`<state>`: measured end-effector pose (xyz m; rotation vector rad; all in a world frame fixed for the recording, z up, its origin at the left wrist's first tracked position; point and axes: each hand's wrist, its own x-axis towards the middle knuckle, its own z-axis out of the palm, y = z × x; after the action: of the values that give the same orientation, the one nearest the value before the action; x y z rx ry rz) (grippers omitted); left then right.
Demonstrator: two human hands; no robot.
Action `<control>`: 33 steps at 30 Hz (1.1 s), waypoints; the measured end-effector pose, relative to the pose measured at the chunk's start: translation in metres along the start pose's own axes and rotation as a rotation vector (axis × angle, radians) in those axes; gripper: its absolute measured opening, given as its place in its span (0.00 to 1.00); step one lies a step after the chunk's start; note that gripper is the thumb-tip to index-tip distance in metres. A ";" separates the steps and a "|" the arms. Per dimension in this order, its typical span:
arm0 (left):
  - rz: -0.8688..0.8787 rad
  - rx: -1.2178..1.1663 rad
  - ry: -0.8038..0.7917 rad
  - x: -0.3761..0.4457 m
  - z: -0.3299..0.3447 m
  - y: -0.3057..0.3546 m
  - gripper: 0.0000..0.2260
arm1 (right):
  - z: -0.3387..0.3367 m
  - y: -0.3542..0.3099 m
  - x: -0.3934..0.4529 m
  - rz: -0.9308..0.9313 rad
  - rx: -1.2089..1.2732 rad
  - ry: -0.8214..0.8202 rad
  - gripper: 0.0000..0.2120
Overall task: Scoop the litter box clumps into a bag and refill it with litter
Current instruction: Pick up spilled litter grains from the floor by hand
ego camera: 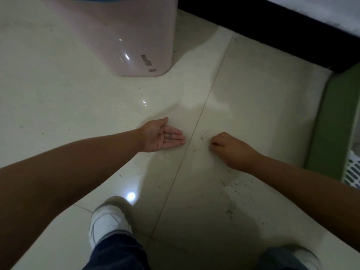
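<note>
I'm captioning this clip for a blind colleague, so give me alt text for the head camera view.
Seen from above, a person's left hand lies palm up just above the pale tiled floor, cupping a few dark litter grains, while the right hand pinches at more specks on the floor. A pink bin stands ahead, and a green litter box edge shows at right.

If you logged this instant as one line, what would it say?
left hand: open, palm up, holding litter bits | right hand: pinching at tiled floor | scattered litter remains | pink bin: untouched
</note>
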<state>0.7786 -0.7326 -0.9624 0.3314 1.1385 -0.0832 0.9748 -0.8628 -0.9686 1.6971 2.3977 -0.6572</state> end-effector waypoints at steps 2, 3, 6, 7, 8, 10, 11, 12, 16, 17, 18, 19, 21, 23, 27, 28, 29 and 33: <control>0.000 0.000 0.000 0.000 0.000 0.000 0.27 | -0.001 0.002 -0.006 -0.006 0.081 0.012 0.16; -0.001 0.004 0.000 0.000 0.000 0.000 0.27 | 0.000 0.004 -0.008 0.004 0.080 0.021 0.17; -0.003 0.001 0.000 0.002 -0.001 0.000 0.27 | 0.000 0.003 -0.009 0.062 0.106 0.064 0.16; -0.001 -0.004 0.000 0.002 -0.001 0.000 0.27 | 0.002 0.004 -0.007 0.076 0.103 0.089 0.17; 0.002 -0.010 0.002 0.002 -0.001 0.000 0.27 | 0.003 0.006 -0.003 0.092 0.100 0.082 0.18; 0.009 -0.022 0.014 0.002 0.000 -0.001 0.27 | 0.005 0.005 0.008 0.060 0.073 0.033 0.19; 0.013 -0.033 0.021 0.002 0.001 -0.002 0.27 | 0.005 0.005 0.013 0.028 0.073 0.028 0.20; 0.021 -0.052 0.030 0.002 0.002 -0.002 0.28 | 0.006 0.002 0.018 -0.008 0.074 0.030 0.19; 0.062 -0.170 0.077 0.001 0.008 -0.007 0.27 | -0.004 -0.005 0.018 -0.065 0.124 -0.025 0.16; 0.071 -0.205 0.087 0.000 0.010 -0.009 0.27 | -0.004 -0.002 0.015 -0.059 0.138 -0.041 0.16; 0.083 -0.246 0.097 0.001 0.012 -0.011 0.27 | -0.003 0.002 0.012 -0.072 0.140 -0.030 0.16; 0.098 -0.292 0.102 0.001 0.014 -0.013 0.28 | 0.000 0.008 0.008 -0.101 0.148 -0.040 0.17; 0.146 -0.401 0.101 0.002 0.020 -0.019 0.32 | 0.000 0.016 0.001 -0.157 0.109 -0.046 0.17; 0.189 -0.502 0.098 0.001 0.029 -0.027 0.34 | -0.003 0.021 -0.008 -0.178 0.128 -0.050 0.17; 0.242 -0.616 0.159 -0.010 0.045 -0.040 0.26 | -0.005 0.041 -0.022 -0.038 0.209 -0.015 0.22; 0.256 -0.624 0.181 -0.014 0.047 -0.043 0.25 | -0.002 0.044 -0.023 -0.008 0.190 -0.020 0.25; 0.270 -0.632 0.203 -0.019 0.051 -0.046 0.25 | 0.000 0.045 -0.024 0.004 0.174 -0.039 0.28; 0.352 -0.738 0.249 -0.044 0.069 -0.064 0.27 | 0.000 0.039 -0.025 0.112 0.314 -0.043 0.38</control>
<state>0.8057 -0.8182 -0.9106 -0.1273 1.2567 0.6915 1.0200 -0.8740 -0.9700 1.8921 2.2440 -1.0874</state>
